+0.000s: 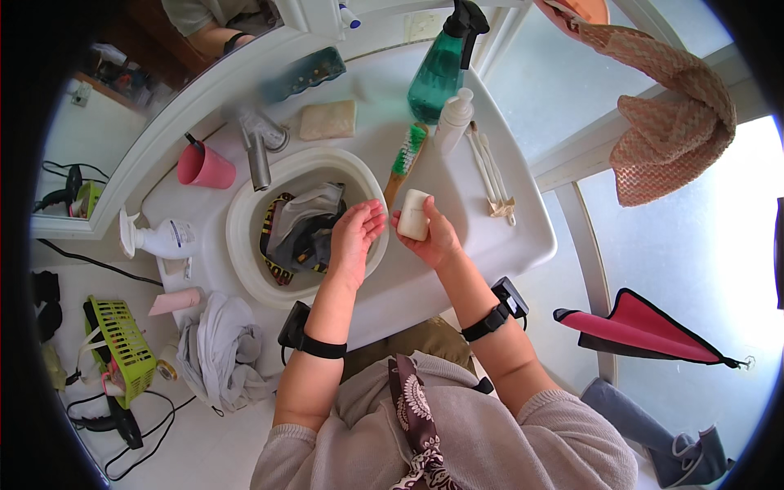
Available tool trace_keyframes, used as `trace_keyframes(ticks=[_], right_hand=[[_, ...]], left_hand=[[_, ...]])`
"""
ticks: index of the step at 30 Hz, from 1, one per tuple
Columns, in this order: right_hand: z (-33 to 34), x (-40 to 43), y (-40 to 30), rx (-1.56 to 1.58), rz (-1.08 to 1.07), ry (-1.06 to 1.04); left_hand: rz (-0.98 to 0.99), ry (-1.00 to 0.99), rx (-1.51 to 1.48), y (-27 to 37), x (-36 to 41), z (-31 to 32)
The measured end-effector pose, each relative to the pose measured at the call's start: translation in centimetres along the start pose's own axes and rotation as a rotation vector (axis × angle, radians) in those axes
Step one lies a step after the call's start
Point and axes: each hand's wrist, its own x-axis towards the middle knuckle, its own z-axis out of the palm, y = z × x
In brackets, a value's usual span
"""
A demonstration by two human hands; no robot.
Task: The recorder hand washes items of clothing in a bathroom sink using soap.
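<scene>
A white bar of soap (414, 215) rests in my right hand (440, 237), held between thumb and fingers just right of the basin's rim. My left hand (356, 237) hovers over the right side of a white plastic basin (240, 260), palm turned toward the soap, holding nothing. In the basin lies a heap of wet-looking cloth (303, 229), grey and black with a yellow-lettered band. Just beyond my hands, a wooden-handled scrub brush (407, 156) with green and white bristles leans near the basin's rim.
Behind the basin stand a metal faucet (260, 150), a pink cup (205, 166) and a soap slab (328, 120). To the right are a green spray bottle (438, 79), a white pump bottle (454, 121) and toothbrushes (490, 168). Grey cloth (220, 349) hangs at the counter's left.
</scene>
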Motion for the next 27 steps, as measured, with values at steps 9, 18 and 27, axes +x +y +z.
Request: trace_keyframes(ticks=[9,18,27], right_hand=[[-0.3,0.3,0.6,-0.201,-0.105,-0.183],[0.1,-1.0,1.0,-0.391,-0.303,-0.277],[0.2,-1.3,1.6,-0.587,-0.512,-0.172]], left_hand=[[0.585,0.018,0.908,-1.7,0.5,0.3],[0.805,0.082,1.127,-1.9,0.3,2.2],[0.709,0.169,1.107,-2.2,0.0,2.9]])
